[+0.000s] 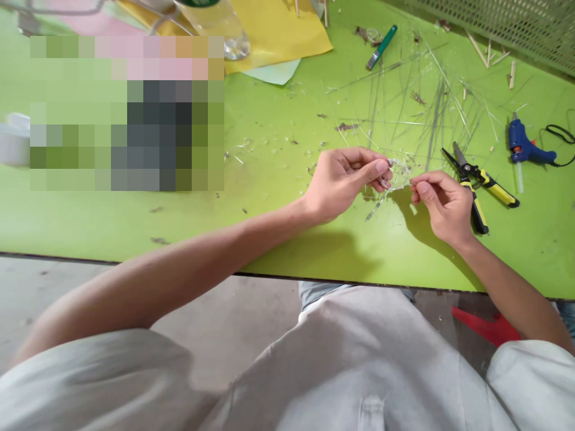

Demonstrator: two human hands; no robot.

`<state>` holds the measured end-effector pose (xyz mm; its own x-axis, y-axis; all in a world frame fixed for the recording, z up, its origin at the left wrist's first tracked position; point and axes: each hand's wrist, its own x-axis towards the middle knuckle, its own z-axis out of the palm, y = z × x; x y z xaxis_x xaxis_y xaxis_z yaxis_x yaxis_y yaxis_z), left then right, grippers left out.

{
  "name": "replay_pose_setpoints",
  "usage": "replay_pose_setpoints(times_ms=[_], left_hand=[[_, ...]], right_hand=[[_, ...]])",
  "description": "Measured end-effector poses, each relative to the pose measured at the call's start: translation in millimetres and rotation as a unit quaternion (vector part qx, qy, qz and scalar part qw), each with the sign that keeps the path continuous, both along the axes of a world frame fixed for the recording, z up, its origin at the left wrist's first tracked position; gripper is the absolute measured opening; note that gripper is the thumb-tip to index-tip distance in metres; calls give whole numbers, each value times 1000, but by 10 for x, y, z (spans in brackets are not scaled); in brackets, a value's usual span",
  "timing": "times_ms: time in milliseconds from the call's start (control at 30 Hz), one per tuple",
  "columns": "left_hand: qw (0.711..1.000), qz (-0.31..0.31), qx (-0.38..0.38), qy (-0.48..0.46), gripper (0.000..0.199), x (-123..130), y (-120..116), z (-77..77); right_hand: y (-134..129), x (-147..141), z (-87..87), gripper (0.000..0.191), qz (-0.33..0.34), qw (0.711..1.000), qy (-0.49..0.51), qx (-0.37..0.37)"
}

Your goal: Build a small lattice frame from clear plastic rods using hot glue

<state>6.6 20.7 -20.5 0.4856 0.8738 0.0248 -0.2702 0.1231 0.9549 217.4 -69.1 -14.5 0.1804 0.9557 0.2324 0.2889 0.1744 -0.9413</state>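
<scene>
Between thumb and fingers, my left hand pinches a small, clear, wiry piece with whitish bits on it. A thin twisted wire stem slants down from it towards the table's front. Just to the right, my right hand has its thumb and forefinger pressed together close to the piece's edge. What those fingertips hold is too small to make out. Yellow-and-black pruning shears lie with blades apart right beside my right hand.
Thin wires are strewn over the green table beyond my hands. A blue glue gun lies at the right, a green cutter knife at the back. Yellow paper and a perforated basket border the far side. A blurred patch covers the left.
</scene>
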Motion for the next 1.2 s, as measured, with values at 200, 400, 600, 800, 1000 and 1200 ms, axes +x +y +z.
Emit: replay_pose_setpoints(times_ms=[200, 400, 600, 800, 1000, 1200], left_hand=[[1000, -13, -8, -20, 60, 1, 2, -4], [999, -9, -32, -24, 61, 28, -20, 6], [999, -8, -37, -8, 60, 33, -33, -19], [1000, -7, -11, 1, 61, 16, -42, -20], [1000, -5, -4, -3, 59, 20, -49, 14], [997, -35, -56, -31, 60, 23, -14, -11]], right_hand=[[-10, -6, -18, 40, 25, 999, 30, -9], [-4, -18, -15, 43, 3, 999, 34, -22], [0, -35, -20, 46, -28, 999, 39, -23], [-6, -50, -15, 41, -23, 999, 40, -5], [-9, -41, 7, 42, -8, 1000, 24, -4], [-7, -31, 19, 36, 6, 1000, 27, 7]])
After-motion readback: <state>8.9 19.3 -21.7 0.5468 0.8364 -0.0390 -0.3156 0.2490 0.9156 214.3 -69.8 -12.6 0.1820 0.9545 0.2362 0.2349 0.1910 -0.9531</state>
